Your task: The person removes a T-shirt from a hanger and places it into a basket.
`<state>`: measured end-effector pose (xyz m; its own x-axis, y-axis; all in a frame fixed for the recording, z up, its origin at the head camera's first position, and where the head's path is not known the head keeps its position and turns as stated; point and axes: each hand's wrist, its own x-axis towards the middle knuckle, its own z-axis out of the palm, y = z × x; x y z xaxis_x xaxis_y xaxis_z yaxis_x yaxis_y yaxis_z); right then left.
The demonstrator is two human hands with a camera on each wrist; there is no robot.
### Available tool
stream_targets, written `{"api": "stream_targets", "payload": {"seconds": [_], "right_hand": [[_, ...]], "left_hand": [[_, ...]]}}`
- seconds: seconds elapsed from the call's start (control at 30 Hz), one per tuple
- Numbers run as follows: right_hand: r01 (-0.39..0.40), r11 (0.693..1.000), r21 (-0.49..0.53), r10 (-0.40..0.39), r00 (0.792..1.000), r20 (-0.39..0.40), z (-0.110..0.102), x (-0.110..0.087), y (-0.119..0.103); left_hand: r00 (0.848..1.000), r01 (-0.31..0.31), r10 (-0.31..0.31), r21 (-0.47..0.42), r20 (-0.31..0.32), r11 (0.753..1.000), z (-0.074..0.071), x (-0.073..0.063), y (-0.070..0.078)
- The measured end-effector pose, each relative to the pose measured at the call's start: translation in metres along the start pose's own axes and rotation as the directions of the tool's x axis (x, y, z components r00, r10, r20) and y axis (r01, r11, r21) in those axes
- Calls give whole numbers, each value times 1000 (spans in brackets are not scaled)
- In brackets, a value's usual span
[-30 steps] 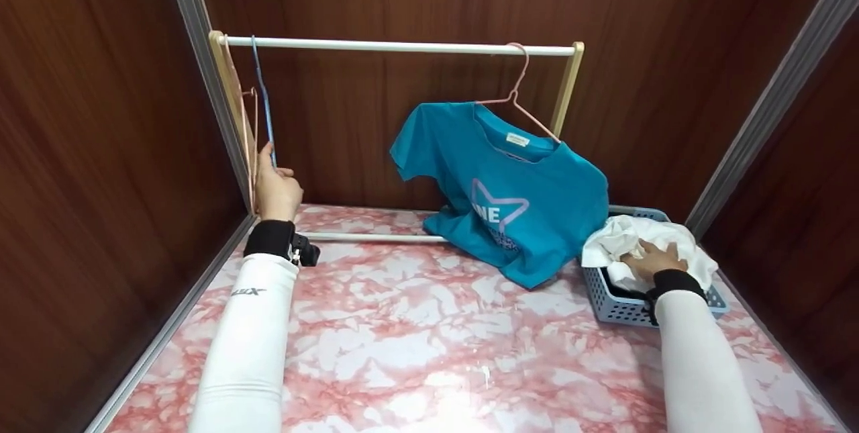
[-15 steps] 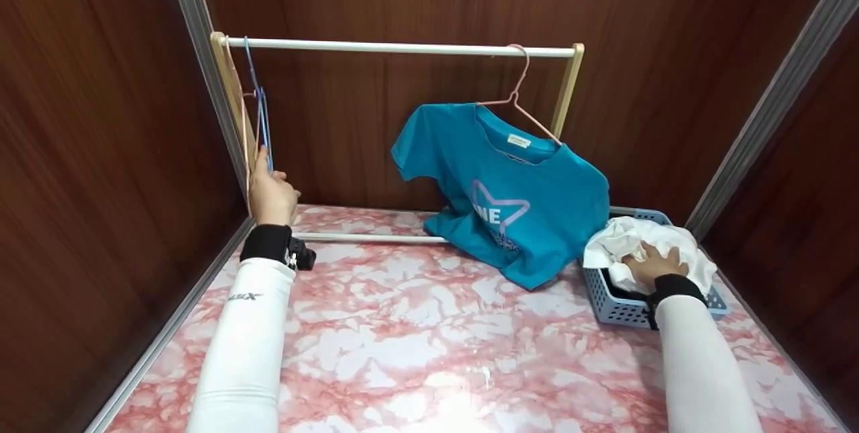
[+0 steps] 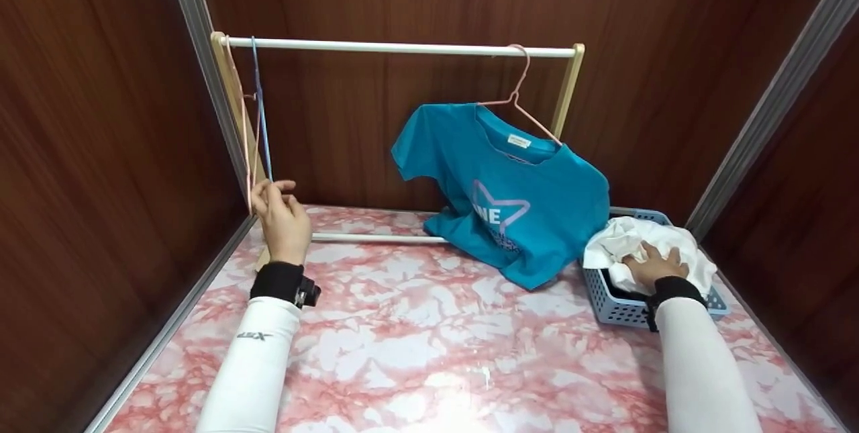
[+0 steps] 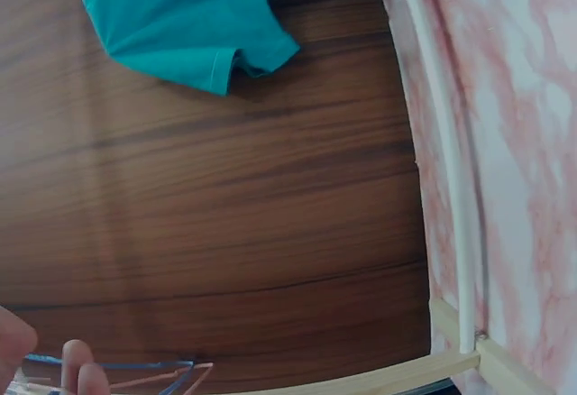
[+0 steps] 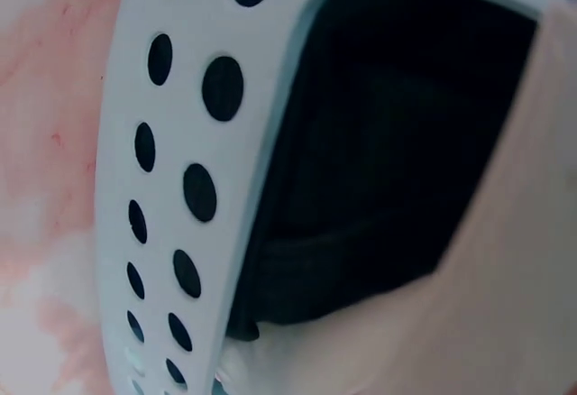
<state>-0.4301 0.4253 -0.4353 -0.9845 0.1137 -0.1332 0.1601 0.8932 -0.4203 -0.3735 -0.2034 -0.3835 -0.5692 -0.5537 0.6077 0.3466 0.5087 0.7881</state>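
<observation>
My left hand (image 3: pixel 287 221) is at the lower end of a blue clothes hanger (image 3: pixel 262 117), beside a pink hanger (image 3: pixel 244 131) on the left of the rack. Its fingers are bent and touch or nearly touch the blue hanger; whether they pinch it is hidden. In the left wrist view, fingertips (image 4: pixel 79 356) overlap the blue wire. At the right, my right hand (image 3: pixel 654 266) rests with spread fingers on a crumpled white cloth (image 3: pixel 694 262). That cloth lies in a blue-grey perforated basket (image 3: pixel 621 310), over dark cloth (image 5: pixel 397 142).
A white rail (image 3: pixel 376 45) joins the rack's wooden posts. On a pink hanger (image 3: pixel 537 123) at its right hangs a teal T-shirt (image 3: pixel 456 151), reaching down to the marbled table (image 3: pixel 402 332). Brown wood-look panels (image 3: pixel 335 131) enclose the table.
My left hand has moved down and slightly right, with its fingers lower on the blue hanger. The blue hanger turned away, then swung back nearly edge-on. My right hand has barely moved.
</observation>
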Motion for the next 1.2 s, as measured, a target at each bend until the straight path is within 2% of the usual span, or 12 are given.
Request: {"api": "stream_targets", "payload": {"seconds": [0.3,0.47,0.73,0.93,1.0,1.1,1.2], "right_hand": [[-7,1000,4,7,1000,-17,2,4,3],[-13,1000,28,14,1000,-28,1,2,1],[-55,998,45,58,996,-69,0,2,-2],[-189,975,117,198,978,-66,-3,1,-17],[-208,972,109,216,974,-72,-5,0,-24],[-202,972,117,215,970,-115,-8,-1,-36],[-130,972,197,176,955,-238,-8,0,-49]], "left_hand": [[996,-77,75,-27,-51,997,2,-18,-14],[995,-100,98,-67,-25,993,2,-30,-24],[995,-96,99,-104,22,990,2,-51,-33],[996,-39,45,-75,78,996,5,-68,-41],[994,-13,21,-79,107,997,7,-74,-44],[988,32,-15,-105,151,994,13,-80,-47],[977,107,-80,-128,196,986,20,-85,-48]]}}
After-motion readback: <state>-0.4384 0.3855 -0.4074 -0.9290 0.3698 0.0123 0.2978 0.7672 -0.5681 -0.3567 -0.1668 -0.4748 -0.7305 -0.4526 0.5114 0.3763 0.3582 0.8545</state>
